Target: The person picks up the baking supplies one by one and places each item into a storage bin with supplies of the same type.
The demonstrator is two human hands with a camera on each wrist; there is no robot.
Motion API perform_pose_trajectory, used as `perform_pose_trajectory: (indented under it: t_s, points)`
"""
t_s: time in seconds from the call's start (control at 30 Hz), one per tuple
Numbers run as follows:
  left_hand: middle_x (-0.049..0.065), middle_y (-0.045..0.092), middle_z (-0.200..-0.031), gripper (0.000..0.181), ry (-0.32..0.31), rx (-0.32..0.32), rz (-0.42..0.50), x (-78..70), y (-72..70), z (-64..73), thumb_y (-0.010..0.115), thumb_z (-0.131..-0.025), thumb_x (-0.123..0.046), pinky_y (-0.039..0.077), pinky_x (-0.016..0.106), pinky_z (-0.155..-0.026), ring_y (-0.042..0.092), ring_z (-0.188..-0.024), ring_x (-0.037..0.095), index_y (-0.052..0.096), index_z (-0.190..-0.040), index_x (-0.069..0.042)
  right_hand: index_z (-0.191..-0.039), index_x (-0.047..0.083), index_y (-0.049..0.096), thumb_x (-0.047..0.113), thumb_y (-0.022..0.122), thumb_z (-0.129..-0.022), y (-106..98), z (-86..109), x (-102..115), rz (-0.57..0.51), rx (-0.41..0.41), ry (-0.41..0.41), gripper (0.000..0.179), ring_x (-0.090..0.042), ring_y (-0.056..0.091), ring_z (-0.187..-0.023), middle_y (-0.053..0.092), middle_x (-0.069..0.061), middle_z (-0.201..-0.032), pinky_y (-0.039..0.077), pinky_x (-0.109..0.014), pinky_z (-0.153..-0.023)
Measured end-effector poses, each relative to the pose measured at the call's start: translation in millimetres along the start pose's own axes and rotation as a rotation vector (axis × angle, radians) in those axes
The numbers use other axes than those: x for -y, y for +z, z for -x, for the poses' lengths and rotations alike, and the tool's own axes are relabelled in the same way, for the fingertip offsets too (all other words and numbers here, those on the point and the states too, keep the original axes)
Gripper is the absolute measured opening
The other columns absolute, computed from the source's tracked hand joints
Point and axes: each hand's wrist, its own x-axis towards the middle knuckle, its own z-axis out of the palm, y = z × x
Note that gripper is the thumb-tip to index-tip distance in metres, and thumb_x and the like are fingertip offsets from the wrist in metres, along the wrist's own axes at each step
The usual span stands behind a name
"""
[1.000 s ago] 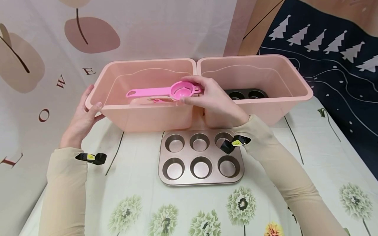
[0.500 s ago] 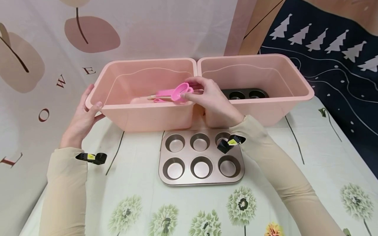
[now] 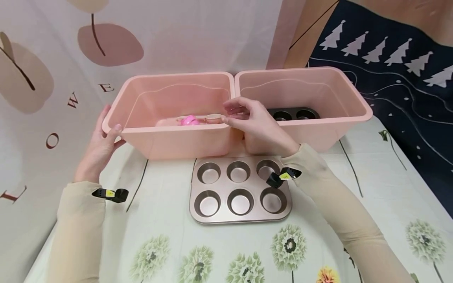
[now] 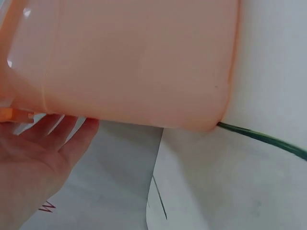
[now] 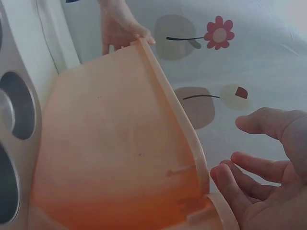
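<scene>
In the head view my left hand (image 3: 96, 147) holds the left corner of the left pink bin (image 3: 170, 143), its thumb at the rim. The left wrist view shows that hand's fingers (image 4: 79, 139) against the bin's outer side. My right hand (image 3: 256, 124) hovers over the adjoining rims of the two bins, fingers loosely bent. Nothing lies between the right fingers (image 5: 261, 167) in the right wrist view. Inside the left bin lies a pink egg separator (image 3: 190, 120), partly hidden by the front wall. A pale, slender thing (image 3: 212, 120) beside it is unclear.
The right pink bin (image 3: 318, 125) stands close against the left one and contains a dark muffin tin (image 3: 293, 113). In front of both lies a metallic muffin tin (image 3: 240, 192) on the flowered tablecloth (image 3: 152, 220). A patterned cloth (image 3: 198, 35) hangs behind.
My right hand held the pink egg separator over the left bin, tilted it and lowered it inside. Now the separator lies there, released. My left hand has stayed at the bin's corner.
</scene>
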Motion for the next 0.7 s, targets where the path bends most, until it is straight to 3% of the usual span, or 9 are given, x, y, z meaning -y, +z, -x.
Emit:
perform_pose_trajectory:
  t_s: [0.07, 0.2, 0.43, 0.6, 0.7]
  points:
    - [0.007, 0.016, -0.155, 0.067, 0.031, 0.008, 0.0, 3.9, 0.3, 4.7, 0.048, -0.102, -0.019, 0.048, 0.018, -0.082, 0.027, -0.135, 0.024, 0.009, -0.155, -0.035, -0.121, -0.001, 0.06, 0.006, 0.068, -0.087, -2.5, 6.4, -0.6, -0.018, -0.014, -0.002, 0.035, -0.022, 0.059, -0.104, 0.062, -0.011, -0.113, 0.046, -0.029, -0.093]
    - [0.014, 0.023, -0.15, 0.059, 0.078, 0.06, -0.073, 15.7, 0.1, 17.7, 0.041, -0.104, -0.026, 0.05, 0.017, -0.08, 0.038, -0.128, 0.024, 0.012, -0.155, -0.028, -0.118, -0.005, 0.06, 0.001, 0.066, -0.087, -12.3, 18.9, -3.5, -0.018, -0.054, -0.04, 0.032, -0.023, 0.059, -0.102, 0.062, -0.015, -0.111, 0.047, -0.031, -0.093]
    - [0.026, 0.022, -0.148, 0.063, 0.031, 0.13, -0.28, 37.6, -0.3, 38.5, 0.045, -0.103, -0.017, 0.05, 0.018, -0.082, 0.044, -0.123, 0.017, 0.01, -0.156, -0.017, -0.114, -0.009, 0.06, -0.004, 0.062, -0.088, -36.6, 37.0, -16.7, 0.014, -0.109, -0.071, 0.026, -0.023, 0.06, -0.101, 0.061, -0.017, -0.11, 0.047, -0.028, -0.092]
    - [0.026, 0.02, -0.15, 0.062, 0.016, 0.148, -0.228, 43.1, 0.3, 43.8, 0.044, -0.104, -0.016, 0.05, 0.02, -0.083, 0.044, -0.125, 0.022, 0.01, -0.156, -0.014, -0.112, -0.009, 0.061, -0.004, 0.062, -0.089, -53.3, 49.8, -22.5, 0.061, -0.166, -0.092, 0.024, -0.016, 0.062, -0.096, 0.062, -0.013, -0.108, 0.048, -0.025, -0.089]
    - [0.027, 0.019, -0.15, 0.06, -0.014, 0.174, -0.197, 45.3, -0.3, 47.2, 0.041, -0.105, -0.018, 0.051, 0.023, -0.082, 0.046, -0.123, 0.017, 0.011, -0.155, -0.01, -0.111, -0.009, 0.061, -0.004, 0.062, -0.089, -61.8, 59.4, -24.6, 0.073, -0.21, -0.104, 0.023, -0.013, 0.062, -0.095, 0.063, -0.009, -0.104, 0.048, -0.022, -0.087]
